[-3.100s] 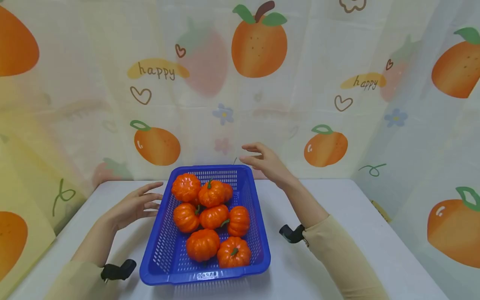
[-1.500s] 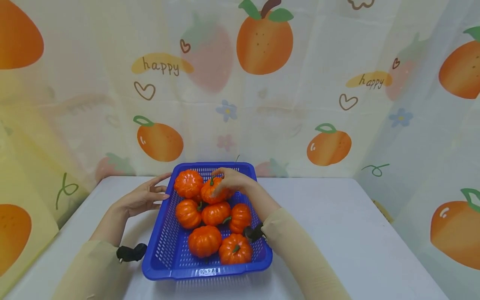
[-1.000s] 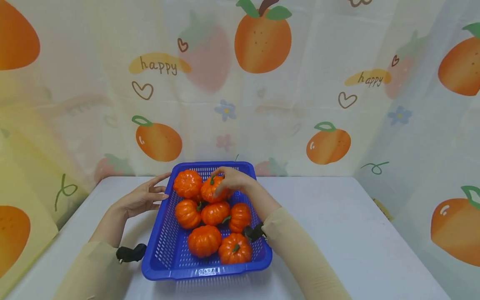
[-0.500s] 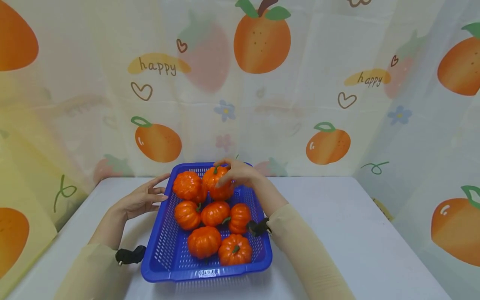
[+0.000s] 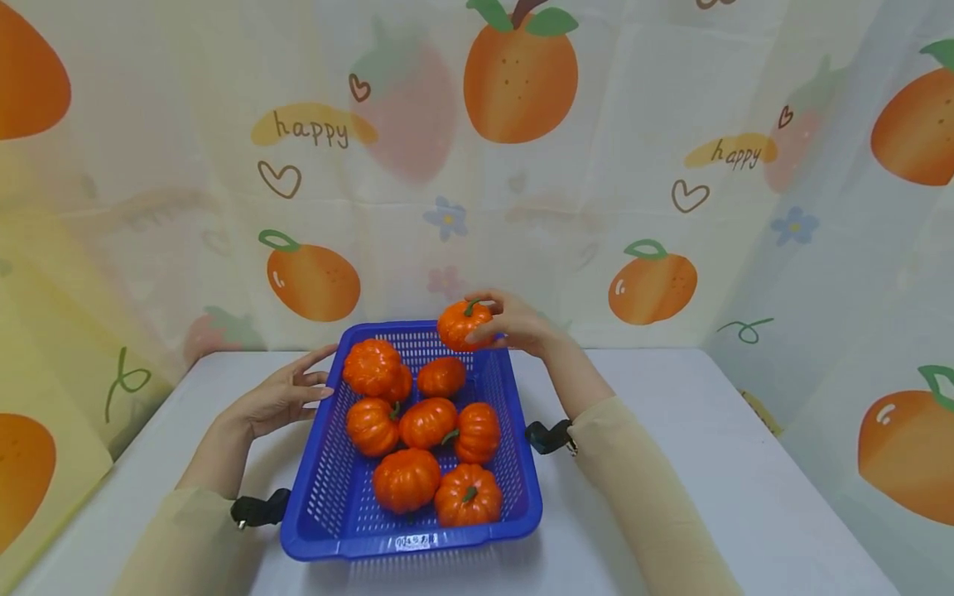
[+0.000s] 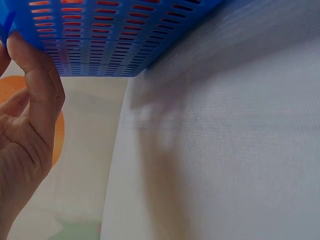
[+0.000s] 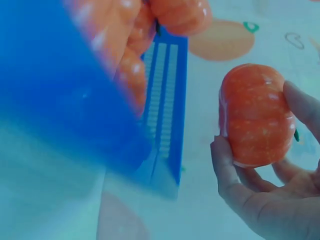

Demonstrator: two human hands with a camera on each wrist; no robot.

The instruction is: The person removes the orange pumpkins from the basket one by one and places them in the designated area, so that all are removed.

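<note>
The spread left hand (image 5: 276, 401) is touching the blue basket (image 5: 462, 538); the right hand (image 5: 520, 324) is pinching 1 glossy pumpkin (image 5: 456, 328), probably needing firm, even pressure.

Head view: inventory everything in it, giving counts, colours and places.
Flat table: 1, white, foreground.
Perforated plastic basket: 1, blue, on the table.
Small label: 1, whitish with dark writing, basket's near rim.
Glossy ribbed pumpkins: 8 visible, orange, inside the basket.
Held glossy pumpkin: 1, orange with green stem, raised at the basket's far end.
Fruit-printed cloth backdrop: pale cream, behind and beside the table; number of sheets unclear.
Wrist devices: 2, black, one per wrist.
Sleeves: 2, beige, both forearms.
Left hand: 1, bare, at the basket's left rim.
Right hand: 1, bare, gripping the raised pumpkin.
</note>
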